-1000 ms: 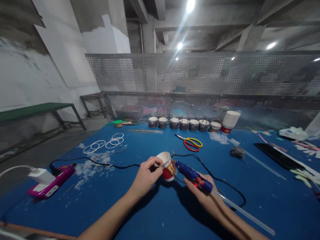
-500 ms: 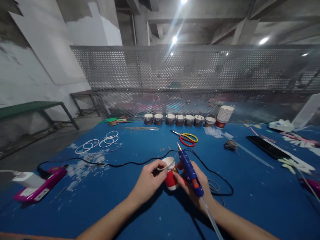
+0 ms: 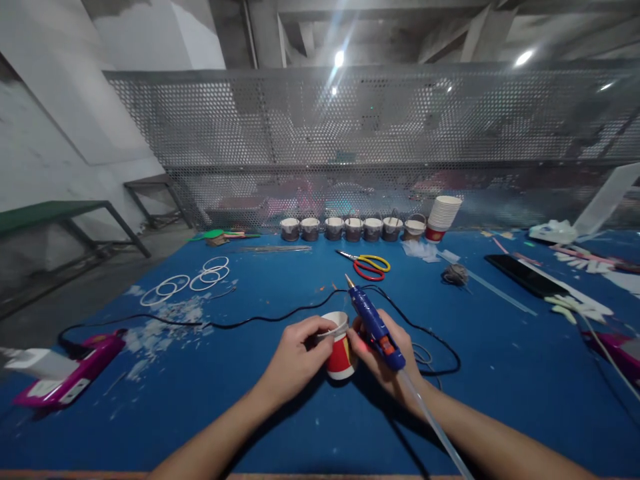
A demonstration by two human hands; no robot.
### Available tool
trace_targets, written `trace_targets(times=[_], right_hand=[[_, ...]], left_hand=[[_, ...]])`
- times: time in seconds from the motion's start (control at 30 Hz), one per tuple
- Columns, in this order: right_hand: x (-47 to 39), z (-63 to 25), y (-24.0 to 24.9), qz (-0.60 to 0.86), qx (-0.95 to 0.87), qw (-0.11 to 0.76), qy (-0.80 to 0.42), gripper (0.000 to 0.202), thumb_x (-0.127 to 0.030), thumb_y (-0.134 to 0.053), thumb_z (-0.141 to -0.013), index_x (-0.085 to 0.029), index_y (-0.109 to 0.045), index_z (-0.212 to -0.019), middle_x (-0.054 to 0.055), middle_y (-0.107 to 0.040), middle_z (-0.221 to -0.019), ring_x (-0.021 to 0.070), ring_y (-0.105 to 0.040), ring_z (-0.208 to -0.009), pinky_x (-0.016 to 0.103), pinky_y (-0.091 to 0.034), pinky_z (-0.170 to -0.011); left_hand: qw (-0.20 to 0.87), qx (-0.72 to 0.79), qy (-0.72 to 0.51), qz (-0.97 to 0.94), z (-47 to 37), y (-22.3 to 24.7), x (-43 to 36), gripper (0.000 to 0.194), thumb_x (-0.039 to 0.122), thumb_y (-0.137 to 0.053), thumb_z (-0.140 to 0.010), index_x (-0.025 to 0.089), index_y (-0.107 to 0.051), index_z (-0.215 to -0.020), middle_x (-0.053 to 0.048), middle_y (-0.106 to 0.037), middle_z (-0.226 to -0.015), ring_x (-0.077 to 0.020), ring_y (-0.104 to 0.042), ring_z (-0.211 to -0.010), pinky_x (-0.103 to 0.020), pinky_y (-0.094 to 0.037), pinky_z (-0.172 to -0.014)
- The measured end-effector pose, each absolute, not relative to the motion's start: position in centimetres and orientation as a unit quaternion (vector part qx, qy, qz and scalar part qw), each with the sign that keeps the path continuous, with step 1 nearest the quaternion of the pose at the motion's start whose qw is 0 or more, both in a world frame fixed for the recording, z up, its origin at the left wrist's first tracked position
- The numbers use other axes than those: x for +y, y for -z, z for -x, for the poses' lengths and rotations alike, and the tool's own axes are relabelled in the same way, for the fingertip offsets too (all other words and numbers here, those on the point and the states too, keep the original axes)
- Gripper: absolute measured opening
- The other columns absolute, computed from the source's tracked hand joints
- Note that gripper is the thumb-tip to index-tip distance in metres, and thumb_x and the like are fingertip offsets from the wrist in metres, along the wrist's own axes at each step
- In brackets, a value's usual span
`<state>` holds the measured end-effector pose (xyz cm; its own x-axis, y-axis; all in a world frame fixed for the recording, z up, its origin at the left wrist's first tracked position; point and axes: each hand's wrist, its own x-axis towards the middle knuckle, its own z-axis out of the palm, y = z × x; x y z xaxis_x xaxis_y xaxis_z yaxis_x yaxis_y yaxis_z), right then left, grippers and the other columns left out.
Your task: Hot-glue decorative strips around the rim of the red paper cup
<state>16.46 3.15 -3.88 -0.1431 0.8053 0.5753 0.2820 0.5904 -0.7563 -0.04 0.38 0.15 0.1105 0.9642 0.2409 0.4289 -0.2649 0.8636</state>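
A red and white paper cup [image 3: 340, 363] stands tilted slightly before me, with a greyish strand around its upper edge. My left hand [image 3: 295, 353] is closed on the cup's rim, thumb outside and fingers over the top. A blue hot glue gun [image 3: 373, 319] lies in my right hand [image 3: 397, 367], its nozzle pointing up and away. The fingers of that hand also touch the cup's right side. From the gun's back end runs a clear glue stick [image 3: 430, 417]. Loose grey yarn [image 3: 424, 357] lies beside my right hand.
Several grey-wrapped cups [image 3: 353, 229] line the back, near stacked paper cups [image 3: 443, 219]. Scissors [image 3: 371, 267], a yarn ball [image 3: 455, 274] and white rings [image 3: 165, 290] lie on the blue table. A black cable [image 3: 270, 320] runs to a purple power strip [image 3: 75, 373]. A phone [image 3: 525, 275] is right.
The cup has turned a little, showing more of its yellow mark. Both hands keep their hold. The whole view has shifted slightly, with the table items now further left and higher.
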Motion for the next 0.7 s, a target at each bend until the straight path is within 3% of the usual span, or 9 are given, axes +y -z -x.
trace_targets(times=[0.4, 0.7], right_hand=[[3.1, -16.6, 3.8, 0.407, -0.705, 0.506, -0.286, 0.019, -0.034, -0.06, -0.082, -0.021, -0.05, -0.072, -0.002, -0.053, -0.066, 0.0141, -0.05, -0.059, 0.026, -0.044, -0.058], [3.3, -16.6, 4.0, 0.407, -0.705, 0.505, -0.288, 0.021, -0.036, -0.061, -0.082, -0.021, -0.05, -0.073, -0.001, -0.055, -0.066, 0.0142, -0.05, -0.06, 0.026, -0.044, -0.058]], left_hand=[[0.313, 0.505, -0.415, -0.689, 0.5, 0.0, 0.5, 0.018, 0.021, -0.051, -0.074, 0.016, -0.068, -0.074, -0.003, -0.068, -0.073, -0.0157, -0.056, -0.068, -0.025, -0.044, -0.065], [0.381, 0.499, -0.417, -0.657, 1.1, -0.3, 0.9, 0.018, 0.025, -0.055, -0.075, 0.016, -0.069, -0.069, -0.003, -0.066, -0.069, -0.0153, -0.054, -0.065, -0.026, -0.042, -0.064]])
